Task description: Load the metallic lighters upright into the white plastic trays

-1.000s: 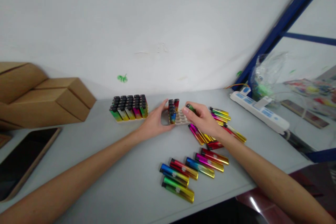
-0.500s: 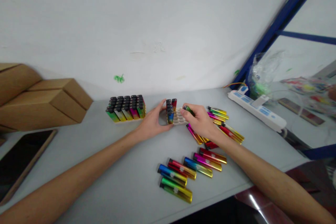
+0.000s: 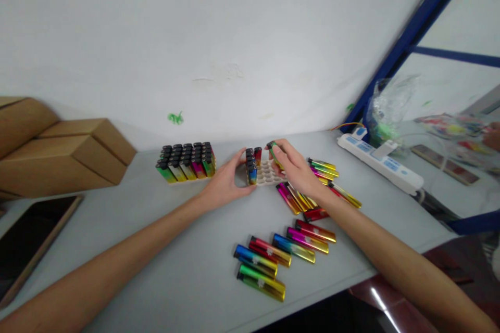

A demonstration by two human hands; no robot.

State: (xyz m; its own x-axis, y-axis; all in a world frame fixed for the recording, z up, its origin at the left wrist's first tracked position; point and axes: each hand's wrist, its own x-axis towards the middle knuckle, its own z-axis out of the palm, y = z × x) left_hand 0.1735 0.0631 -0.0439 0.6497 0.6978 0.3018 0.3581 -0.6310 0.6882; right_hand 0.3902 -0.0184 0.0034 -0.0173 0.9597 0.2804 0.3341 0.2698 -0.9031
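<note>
Head view, looking down over a grey desk [image 3: 175, 250]: nearest the edge, a loose cluster of rainbow-foil lighters [image 3: 273, 257] lies flat in rough rows, clear of both arms. Farther in, a second scatter of lighters [image 3: 312, 187] fans out beneath and beside the person's right wrist, crowding the desk just right of a pale honeycomb tray [image 3: 269, 173]. Only the left end of this tray is filled, with a short block of upright lighters [image 3: 252, 163]; the open cells lie between that block and the right hand [image 3: 299, 171]. The left hand [image 3: 226, 182] cups the tray's left end, thumb and fingers spread around the standing block, steadying it rather than clamping it. The right hand's grip is pinched together on a green lighter [image 3: 272, 149], held tilted at the fingertips just above the far empty cells and close beside the standing block. To the left, well apart, a full tray of lighters [image 3: 186, 161] stands upright. Cardboard boxes [image 3: 58, 153] sit at far left with a dark tablet [image 3: 27, 239] nearer; a white power strip [image 3: 380, 164] and a plastic bag [image 3: 390, 109] rest at far right against the blue frame [image 3: 414, 26].
</note>
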